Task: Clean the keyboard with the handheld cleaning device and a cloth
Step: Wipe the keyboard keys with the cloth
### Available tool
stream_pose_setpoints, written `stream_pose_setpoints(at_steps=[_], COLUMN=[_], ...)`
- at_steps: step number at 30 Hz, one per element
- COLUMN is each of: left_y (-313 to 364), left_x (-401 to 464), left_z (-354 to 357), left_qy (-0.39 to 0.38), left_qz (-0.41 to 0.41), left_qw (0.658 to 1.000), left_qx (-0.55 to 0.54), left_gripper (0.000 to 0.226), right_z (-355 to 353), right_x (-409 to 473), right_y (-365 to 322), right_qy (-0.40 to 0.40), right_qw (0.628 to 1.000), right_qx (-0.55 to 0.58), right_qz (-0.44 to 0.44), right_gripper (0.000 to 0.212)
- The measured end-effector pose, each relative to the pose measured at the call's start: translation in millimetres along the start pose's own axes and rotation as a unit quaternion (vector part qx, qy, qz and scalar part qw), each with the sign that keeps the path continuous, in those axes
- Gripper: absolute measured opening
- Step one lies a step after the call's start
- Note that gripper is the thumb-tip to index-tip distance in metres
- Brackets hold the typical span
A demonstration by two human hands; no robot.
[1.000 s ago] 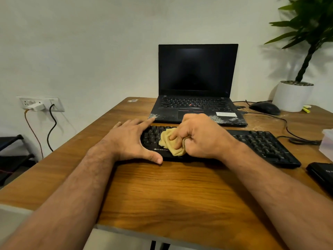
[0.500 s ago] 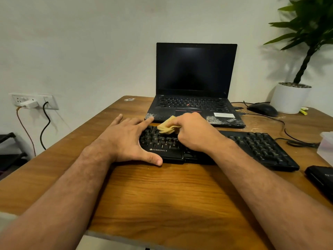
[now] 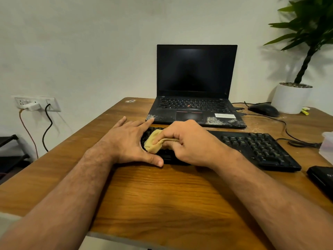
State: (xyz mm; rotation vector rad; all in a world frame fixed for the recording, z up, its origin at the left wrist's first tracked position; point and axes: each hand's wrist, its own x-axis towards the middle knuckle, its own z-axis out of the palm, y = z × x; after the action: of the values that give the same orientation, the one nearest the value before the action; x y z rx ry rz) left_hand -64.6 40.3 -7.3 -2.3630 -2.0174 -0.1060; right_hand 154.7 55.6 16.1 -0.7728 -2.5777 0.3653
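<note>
Our right hand (image 3: 189, 141) has its fingers curled round a bunched yellow cloth (image 3: 154, 142) and presses it down onto the left end of the black keyboard (image 3: 252, 147). Our left hand (image 3: 129, 139) lies flat with straight, spread fingers over that same left end: the index finger points along the keyboard's far edge and the thumb runs along its near edge, so the hand brackets the corner and grips nothing. The cloth sits between the two hands, touching the left palm's inner side.

We see the keyboard lying crosswise on the wooden table (image 3: 162, 204), about midway between the near and far edges, its right end angled a little toward the right edge. Just behind it, against the far edge, an open laptop (image 3: 196, 83) stands with a dark screen and pale scuffed patches on its palm rest. Near the far right corner a black mouse (image 3: 264, 110) rests beside a white plant pot (image 3: 290, 98), and its cable (image 3: 295, 139) trails to a loose coil near the keyboard's right end. At the right edge we make out a flat black device (image 3: 322, 177) and part of a clear plastic container (image 3: 327, 143); we cannot tell what either is. A wall socket (image 3: 36, 103) with a white plug sits on the wall to the left.
</note>
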Motion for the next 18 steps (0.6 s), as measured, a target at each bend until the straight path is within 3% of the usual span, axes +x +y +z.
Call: stream_pose_setpoints(at_steps=[3, 5, 8, 12, 15, 18], left_y=[0, 0, -1, -4, -3, 0], left_x=[-1, 0, 1, 2, 2, -1], left_z=[0, -1, -1, 2, 1, -2], left_qy=[-0.003, -0.008, -0.006, 0.007, 0.006, -0.001], left_qz=[0.001, 0.004, 0.004, 0.010, 0.004, -0.005], left_qw=[1.000, 1.000, 1.000, 1.000, 1.000, 1.000], left_qx=[-0.006, 0.000, 0.002, -0.015, -0.020, -0.020], left_gripper=[0.155, 0.157, 0.157, 0.150, 0.154, 0.159], right_z=[9, 11, 4, -4, -5, -5], right_x=[1, 3, 4, -1, 2, 5], right_y=[1, 2, -1, 0, 11, 20], right_qy=[-0.058, -0.073, -0.011, 0.140, 0.132, 0.091], right_qw=[0.998, 0.997, 0.999, 0.987, 0.987, 0.991], right_qx=[-0.024, -0.013, 0.005, 0.079, 0.084, -0.040], right_qz=[0.010, 0.034, 0.032, -0.009, 0.047, 0.085], right_gripper=[0.047, 0.042, 0.038, 0.037, 0.033, 0.035])
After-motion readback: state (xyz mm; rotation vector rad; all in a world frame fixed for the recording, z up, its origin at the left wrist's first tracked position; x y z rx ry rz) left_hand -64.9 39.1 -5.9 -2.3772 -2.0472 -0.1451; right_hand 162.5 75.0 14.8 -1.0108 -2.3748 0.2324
